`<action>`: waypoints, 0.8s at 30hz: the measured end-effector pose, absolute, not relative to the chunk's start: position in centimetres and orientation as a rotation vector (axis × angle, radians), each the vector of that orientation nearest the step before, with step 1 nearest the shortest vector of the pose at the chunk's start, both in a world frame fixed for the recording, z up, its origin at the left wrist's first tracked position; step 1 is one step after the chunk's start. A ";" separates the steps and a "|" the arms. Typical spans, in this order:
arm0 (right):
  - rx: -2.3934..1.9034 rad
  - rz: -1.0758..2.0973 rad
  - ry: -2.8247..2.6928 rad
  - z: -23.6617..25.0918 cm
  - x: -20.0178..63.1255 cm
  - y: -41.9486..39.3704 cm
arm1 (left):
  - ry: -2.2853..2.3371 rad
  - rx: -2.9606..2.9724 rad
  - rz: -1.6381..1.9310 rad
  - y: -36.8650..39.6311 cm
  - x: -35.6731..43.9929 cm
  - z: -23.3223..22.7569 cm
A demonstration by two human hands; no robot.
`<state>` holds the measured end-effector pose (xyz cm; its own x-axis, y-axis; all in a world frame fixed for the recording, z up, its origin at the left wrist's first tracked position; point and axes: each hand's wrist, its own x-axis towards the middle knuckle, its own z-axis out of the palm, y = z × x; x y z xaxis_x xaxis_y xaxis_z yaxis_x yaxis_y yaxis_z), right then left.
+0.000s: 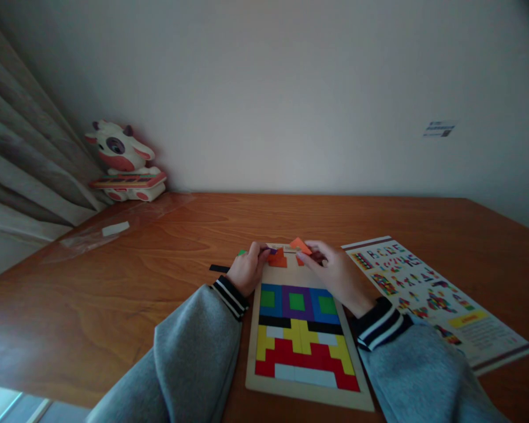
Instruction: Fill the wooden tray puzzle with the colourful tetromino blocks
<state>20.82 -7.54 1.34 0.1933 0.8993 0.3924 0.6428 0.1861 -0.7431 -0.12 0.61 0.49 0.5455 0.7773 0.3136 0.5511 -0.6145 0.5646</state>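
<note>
Partly hidden: orange piece point(300, 245) under right hand point(335, 271); grip unclear

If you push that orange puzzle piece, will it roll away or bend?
Probably neither. The orange puzzle piece in the right hand looks flat and straight-edged, so it should slide, not roll. It looks stiff and likely light, like the pieces in the puzzle board.

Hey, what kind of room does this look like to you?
Probably a home room, perhaps a child's play or study corner: a wooden desk against a plain wall, a cow toy by the curtain, and a colourful block puzzle board.
</note>
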 end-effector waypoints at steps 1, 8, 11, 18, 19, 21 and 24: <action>-1.530 0.372 -1.464 1.2 21.0 -7.4 | 1.076 2.372 0.787 0.6 -0.1 0.5; -1.604 0.366 -1.409 1.2 22.0 -7.4 | 1.040 2.292 0.921 0.5 -0.3 0.5; -1.664 0.364 -1.461 1.2 22.0 -7.5 | 0.969 2.368 0.883 0.4 -0.3 0.3; -1.554 0.432 -1.510 0.6 21.4 -7.3 | 1.025 2.395 0.817 0.5 -0.2 0.3; -1.562 0.417 -1.536 0.5 21.3 -7.2 | 1.027 2.394 0.813 0.5 -0.2 0.3; -1.588 0.381 -1.594 0.3 21.1 -7.0 | 1.026 2.395 0.814 0.4 -0.2 0.4; -1.575 0.316 -1.678 0.1 20.8 -6.8 | 1.020 2.392 0.819 0.4 -0.2 0.5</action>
